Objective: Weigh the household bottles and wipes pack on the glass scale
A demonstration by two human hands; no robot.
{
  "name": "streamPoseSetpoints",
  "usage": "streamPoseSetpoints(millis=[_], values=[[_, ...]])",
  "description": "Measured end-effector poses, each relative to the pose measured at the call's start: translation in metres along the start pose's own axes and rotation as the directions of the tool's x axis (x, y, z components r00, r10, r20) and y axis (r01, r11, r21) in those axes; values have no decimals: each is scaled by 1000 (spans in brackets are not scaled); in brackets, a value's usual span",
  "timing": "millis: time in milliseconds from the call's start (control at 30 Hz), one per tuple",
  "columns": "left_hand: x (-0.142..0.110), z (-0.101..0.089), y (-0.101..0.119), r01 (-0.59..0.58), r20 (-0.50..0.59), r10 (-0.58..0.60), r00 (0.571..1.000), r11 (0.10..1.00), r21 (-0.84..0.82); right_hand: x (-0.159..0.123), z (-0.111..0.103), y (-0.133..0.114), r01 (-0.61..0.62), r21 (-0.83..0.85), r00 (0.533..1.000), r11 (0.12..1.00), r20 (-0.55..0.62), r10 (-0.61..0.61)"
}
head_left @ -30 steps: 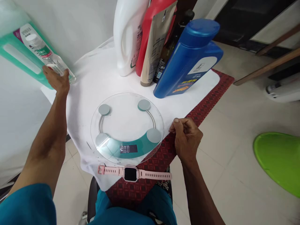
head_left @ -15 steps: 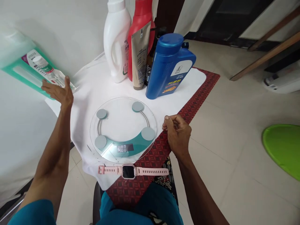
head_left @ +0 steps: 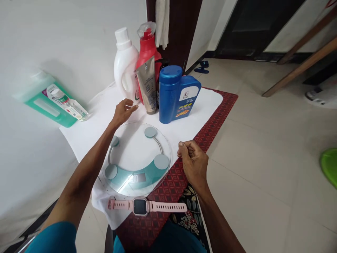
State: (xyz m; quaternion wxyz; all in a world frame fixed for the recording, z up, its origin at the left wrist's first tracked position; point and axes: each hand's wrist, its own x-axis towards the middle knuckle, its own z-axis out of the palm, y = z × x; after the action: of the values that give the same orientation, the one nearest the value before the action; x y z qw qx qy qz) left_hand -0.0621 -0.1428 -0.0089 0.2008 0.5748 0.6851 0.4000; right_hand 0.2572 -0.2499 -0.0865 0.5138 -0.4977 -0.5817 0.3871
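Observation:
My left hand [head_left: 122, 111] hovers open above the far edge of a round glass scale [head_left: 136, 158], its fingers stretched toward the white detergent bottle [head_left: 125, 65]. My right hand [head_left: 191, 161] rests as a loose fist at the scale's right edge on the red patterned mat [head_left: 181, 175], and I cannot see anything in it. Behind the scale stand a red spray bottle [head_left: 146, 49], a beige pouch [head_left: 147, 85] and a blue jug [head_left: 175, 93]. A small clear water bottle [head_left: 68, 104] lies at the far left against a green bottle [head_left: 43, 98].
A pink smartwatch [head_left: 146, 206] lies flat in front of the scale. A white cloth [head_left: 202, 102] covers the small table. Tiled floor spreads to the right, with a green object [head_left: 329, 166] at the edge and a dark door behind.
My left hand has let go of the small water bottle at the far left and swung right over the scale toward the upright bottles. The right hand has stayed put. The camera has tilted up.

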Motion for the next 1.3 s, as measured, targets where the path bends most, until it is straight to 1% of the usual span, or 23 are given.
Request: streamPoseSetpoints(millis=[100, 167, 233, 300, 367, 467, 567, 633, 667, 733, 800, 867, 933, 1000, 1100, 1167, 1233, 1300], values=[[-3, 1, 9, -23, 12, 23, 1000, 1000, 13, 0, -1, -1, 4, 8, 1000, 1000, 3, -4], [-4, 5, 19, -86, 33, 85, 996, 996, 17, 1, -1, -1, 1, 19, 1000, 1000, 5, -1], [-3, 14, 32, -175, 33, 175, 984, 985, -11, 1, -1, -1, -3, 22, 1000, 1000, 3, 3], [2, 25, 44, -242, -28, 241, 970, 969, -39, 2, -1, -2, -8, 20, 1000, 1000, 1, 8], [10, 37, 54, -271, -120, 265, 957, 962, -38, 2, 0, -3, -11, 21, 1000, 1000, 0, 11], [24, 55, 59, -245, -211, 240, 948, 970, 1, 2, -1, -4, -12, 22, 1000, 1000, 0, 12], [33, 66, 54, -159, -280, 157, 947, 987, 16, 3, -1, -5, -9, 17, 1000, 1000, -1, 9], [35, 65, 51, -128, -328, 112, 938, 991, -27, 3, -2, -6, -6, 20, 1000, 1000, 2, 6], [34, 62, 51, -134, -348, 107, 931, 989, -55, 3, -2, -6, -6, 24, 1000, 1000, 5, 6], [28, 49, 54, -189, -377, 140, 916, 977, -97, 4, -2, -6, -8, 30, 1000, 1000, 6, 8], [15, 29, 64, -262, -387, 211, 898, 961, -85, 4, -2, -6, -9, 36, 1000, 999, 7, 9], [-9, 7, 77, -321, -383, 284, 879, 946, -37, 4, -2, -7, -10, 43, 1000, 999, 6, 10], [-41, -12, 89, -352, -382, 325, 865, 936, -1, 4, -2, -7, -17, 51, 1000, 999, 6, 16], [-77, -24, 95, -322, -368, 311, 876, 946, 32, 3, -2, -8, -27, 54, 1000, 998, 6, 27], [-127, -33, 89, -230, -338, 241, 910, 970, 74, 3, -1, -7, -28, 50, 1000, 998, 0, 28], [-152, -34, 82, -183, -316, 195, 928, 981, 70, 3, 0, -6, -20, 49, 1000, 999, -3, 20], [-169, -34, 76, -158, -297, 167, 940, 986, 53, 2, 1, -5, -10, 47, 1000, 999, -4, 11], [-179, -34, 73, -158, -279, 163, 946, 987, 41, 2, 1, -5, -9, 44, 1000, 999, -8, 9]])
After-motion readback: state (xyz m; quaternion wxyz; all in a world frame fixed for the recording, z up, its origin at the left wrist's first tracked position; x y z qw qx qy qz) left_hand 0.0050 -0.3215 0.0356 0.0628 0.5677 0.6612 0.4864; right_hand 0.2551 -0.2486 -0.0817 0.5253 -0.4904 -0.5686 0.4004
